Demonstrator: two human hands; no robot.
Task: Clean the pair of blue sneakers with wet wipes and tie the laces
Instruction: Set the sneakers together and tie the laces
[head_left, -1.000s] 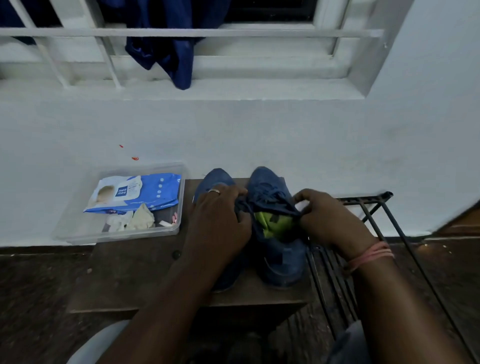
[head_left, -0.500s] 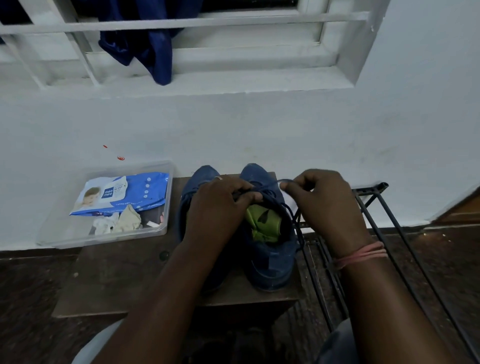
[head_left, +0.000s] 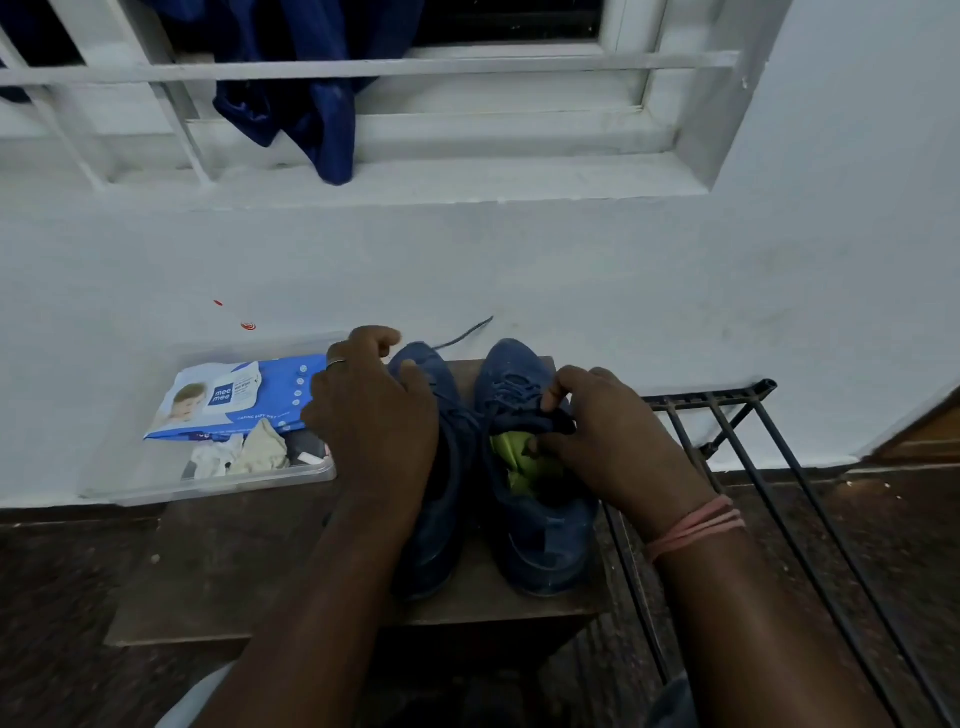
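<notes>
Only the head camera here, looking down at a small dark wooden stool (head_left: 218, 561) against a white wall (head_left: 571, 270). The two blue sneakers sit side by side on it, toes toward the wall: left sneaker (head_left: 441, 467) mostly hidden under the left forearm, right sneaker (head_left: 540, 540) with its yellow-green lining (head_left: 511, 457) showing.

The left hand (head_left: 371, 415) is over the toe end of the left sneaker, fingers curled, thumb and forefinger pinching a dark lace (head_left: 465, 332) that stretches up and away toward the wall — there's a ring on one finger. The right hand (head_left: 613, 441) is at the opening of the right sneaker, fingers bent and pinching the tongue and collar fabric; a pink thread band (head_left: 696, 525) goes round that wrist.

Left of the shoes, a clear plastic tray (head_left: 208, 483) holds the blue wet wipes pack (head_left: 234, 395) and some crumpled used wipes (head_left: 244, 452). A black metal rack (head_left: 753, 467) stands just right of the stool. Up top, a dark blue cloth (head_left: 311, 104) hangs over the white window grille (head_left: 467, 65).
</notes>
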